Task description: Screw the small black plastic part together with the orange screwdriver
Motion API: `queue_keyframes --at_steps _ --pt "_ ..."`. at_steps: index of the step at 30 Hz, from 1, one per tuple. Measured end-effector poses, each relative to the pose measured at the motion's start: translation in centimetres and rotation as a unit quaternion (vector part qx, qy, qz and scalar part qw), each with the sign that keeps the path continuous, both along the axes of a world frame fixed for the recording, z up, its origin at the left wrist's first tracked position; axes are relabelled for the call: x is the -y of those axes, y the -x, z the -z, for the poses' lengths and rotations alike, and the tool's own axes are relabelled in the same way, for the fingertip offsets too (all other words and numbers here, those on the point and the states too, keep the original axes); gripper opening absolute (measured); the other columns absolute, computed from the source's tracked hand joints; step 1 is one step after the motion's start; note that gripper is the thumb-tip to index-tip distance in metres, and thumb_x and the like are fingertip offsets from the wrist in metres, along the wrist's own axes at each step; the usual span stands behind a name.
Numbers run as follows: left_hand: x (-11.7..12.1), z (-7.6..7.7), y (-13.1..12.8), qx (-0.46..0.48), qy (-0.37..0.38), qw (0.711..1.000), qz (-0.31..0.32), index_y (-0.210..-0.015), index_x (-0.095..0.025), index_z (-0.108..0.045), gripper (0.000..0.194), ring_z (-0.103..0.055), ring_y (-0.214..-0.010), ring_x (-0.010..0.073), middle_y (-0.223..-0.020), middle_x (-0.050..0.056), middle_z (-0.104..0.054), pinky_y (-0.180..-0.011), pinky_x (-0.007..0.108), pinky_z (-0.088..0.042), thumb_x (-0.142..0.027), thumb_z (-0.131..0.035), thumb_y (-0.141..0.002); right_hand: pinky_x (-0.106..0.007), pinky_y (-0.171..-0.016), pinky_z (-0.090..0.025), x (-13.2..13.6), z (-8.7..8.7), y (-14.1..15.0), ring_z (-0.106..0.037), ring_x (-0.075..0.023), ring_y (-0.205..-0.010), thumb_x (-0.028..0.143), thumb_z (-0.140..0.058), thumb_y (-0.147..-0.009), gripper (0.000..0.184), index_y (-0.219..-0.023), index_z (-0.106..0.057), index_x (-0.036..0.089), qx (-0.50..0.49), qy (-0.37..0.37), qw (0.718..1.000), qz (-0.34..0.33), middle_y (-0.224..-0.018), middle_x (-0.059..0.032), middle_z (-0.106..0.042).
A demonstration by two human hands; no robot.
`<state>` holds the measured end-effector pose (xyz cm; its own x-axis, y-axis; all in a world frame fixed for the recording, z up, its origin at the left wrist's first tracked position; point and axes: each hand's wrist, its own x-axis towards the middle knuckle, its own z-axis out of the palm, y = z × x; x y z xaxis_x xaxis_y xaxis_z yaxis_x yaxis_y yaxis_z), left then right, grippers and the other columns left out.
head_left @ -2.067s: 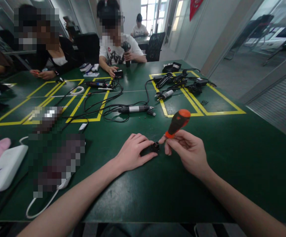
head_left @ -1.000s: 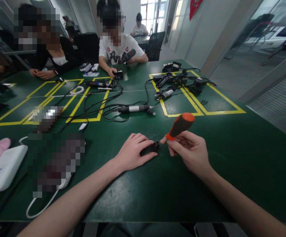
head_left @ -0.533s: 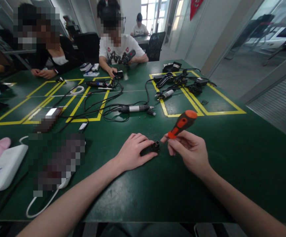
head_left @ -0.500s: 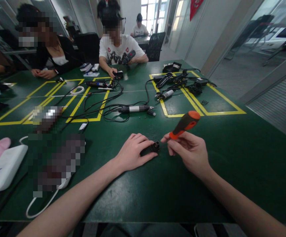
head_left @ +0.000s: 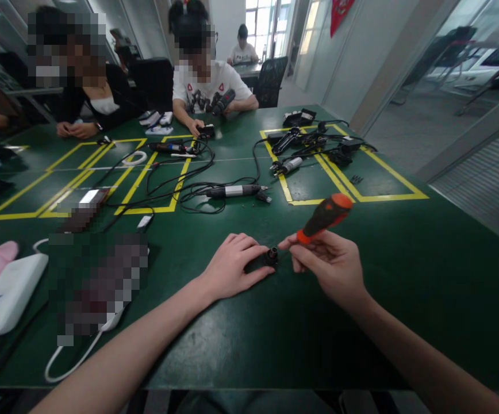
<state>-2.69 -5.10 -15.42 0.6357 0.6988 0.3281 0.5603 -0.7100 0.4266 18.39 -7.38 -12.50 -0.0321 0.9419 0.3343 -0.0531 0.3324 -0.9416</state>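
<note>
On the green table point(head_left: 215, 345) lies a small black part point(head_left: 270, 257) with a round metal-rimmed end facing up. My left hand point(head_left: 234, 264) grips it between thumb and fingers, and the palm hides the part's rear. To its right, my right hand point(head_left: 333, 264) holds a screwdriver point(head_left: 325, 218) with a dark and orange handle. That handle leans up and to the right, its orange butt end on top. The shaft and tip cannot be made out near my fingertips, which are close to the black part's right side.
Beyond my hands lies a grey and black electric screwdriver point(head_left: 236, 191) with its cable. Black tools and cables point(head_left: 314, 141) lie within yellow tape at the back right. A white power bank point(head_left: 8, 293) is at left. Co-workers sit opposite, one holding a dark power tool point(head_left: 222, 102).
The screwdriver's handle has shifted very slightly to the right and leans a little more. My right fingertips have edged toward the black part. My left hand stays in place.
</note>
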Motion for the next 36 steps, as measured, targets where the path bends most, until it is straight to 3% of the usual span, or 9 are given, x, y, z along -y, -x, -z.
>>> queue_keyframes --at_steps 5,8,12,18,22,26,30,36 --pt "-0.01 -0.01 -0.03 0.008 -0.005 1.000 0.005 -0.117 -0.018 -0.072 0.032 -0.064 -0.096 0.0220 -0.104 0.007 -0.073 -0.087 0.037 -0.045 -0.045 -0.066 -0.100 -0.025 -0.043 -0.048 -0.16 -0.24 -0.32 -0.055 -0.0111 -0.050 0.029 -0.087 -0.077 0.015 -0.074 -0.076 0.020 0.048 -0.017 0.998 0.026 -0.069 -0.0019 -0.070" --pt "0.00 -0.08 -0.05 0.008 -0.004 1.000 0.002 -0.117 -0.018 -0.072 0.032 -0.063 -0.096 0.0218 -0.104 0.007 -0.073 -0.086 0.037 -0.045 -0.044 -0.067 -0.099 -0.026 -0.043 -0.050 -0.10 -0.36 -0.39 -0.057 -0.0123 -0.048 0.036 -0.087 -0.078 0.020 -0.079 -0.076 0.019 0.055 0.002 0.998 0.016 -0.065 -0.0021 -0.070" --pt "0.03 -0.14 -0.02 0.005 -0.006 1.000 0.003 -0.116 -0.017 -0.072 0.032 -0.063 -0.095 0.0217 -0.103 0.007 -0.073 -0.085 0.037 -0.045 -0.044 -0.068 -0.099 -0.028 -0.046 -0.056 0.05 -0.30 -0.24 -0.061 -0.0130 -0.050 0.042 -0.082 -0.084 0.024 -0.090 -0.075 0.019 0.029 0.008 0.999 -0.014 -0.076 -0.0056 -0.077" --pt "-0.04 0.07 -0.02 0.014 -0.015 1.000 0.008 -0.116 -0.017 -0.072 0.032 -0.063 -0.095 0.0220 -0.103 0.007 -0.073 -0.084 0.037 -0.045 -0.044 -0.067 -0.099 -0.025 -0.043 -0.048 -0.05 -0.25 -0.19 -0.056 -0.0103 -0.048 0.031 -0.086 -0.079 0.015 -0.078 -0.075 0.020 0.036 -0.015 0.999 0.019 -0.072 -0.0021 -0.070" --pt "-0.10 0.10 -0.05 0.012 -0.015 1.000 0.006 -0.117 -0.017 -0.072 0.033 -0.063 -0.095 0.0220 -0.103 0.007 -0.073 -0.085 0.037 -0.045 -0.045 -0.066 -0.100 -0.025 -0.042 -0.048 -0.03 -0.40 -0.18 -0.055 -0.0106 -0.046 0.032 -0.084 -0.080 0.015 -0.079 -0.076 0.019 0.037 -0.009 0.999 0.008 -0.062 0.0002 -0.065" --pt "-0.08 -0.04 -0.05 0.007 -0.007 1.000 0.004 -0.116 -0.018 -0.072 0.032 -0.063 -0.096 0.0221 -0.103 0.007 -0.073 -0.086 0.038 -0.046 -0.045 -0.065 -0.100 -0.025 -0.043 -0.051 0.13 -0.46 -0.09 -0.058 -0.0108 -0.047 0.029 -0.081 -0.082 0.011 -0.084 -0.077 0.019 0.022 -0.008 1.000 -0.008 -0.072 -0.0028 -0.073" --pt "-0.06 -0.07 -0.02 0.007 -0.001 1.000 0.005 -0.117 -0.019 -0.072 0.033 -0.063 -0.096 0.0221 -0.104 0.007 -0.073 -0.086 0.038 -0.046 -0.046 -0.064 -0.101 -0.023 -0.040 -0.045 0.13 -0.41 -0.10 -0.055 -0.0090 -0.046 0.021 -0.082 -0.077 0.006 -0.079 -0.077 0.020 0.016 -0.019 1.000 0.017 -0.079 -0.0033 -0.074" --pt "-0.05 0.03 0.02 0.006 -0.001 1.000 0.004 -0.118 -0.019 -0.071 0.035 -0.063 -0.096 0.0227 -0.104 0.008 -0.073 -0.086 0.038 -0.045 -0.048 -0.063 -0.101 -0.024 -0.039 -0.046 0.11 -0.61 -0.18 -0.054 -0.0112 -0.044 0.031 -0.089 -0.074 0.017 -0.082 -0.079 0.019 0.041 0.012 0.999 0.027 -0.059 0.0001 -0.067"
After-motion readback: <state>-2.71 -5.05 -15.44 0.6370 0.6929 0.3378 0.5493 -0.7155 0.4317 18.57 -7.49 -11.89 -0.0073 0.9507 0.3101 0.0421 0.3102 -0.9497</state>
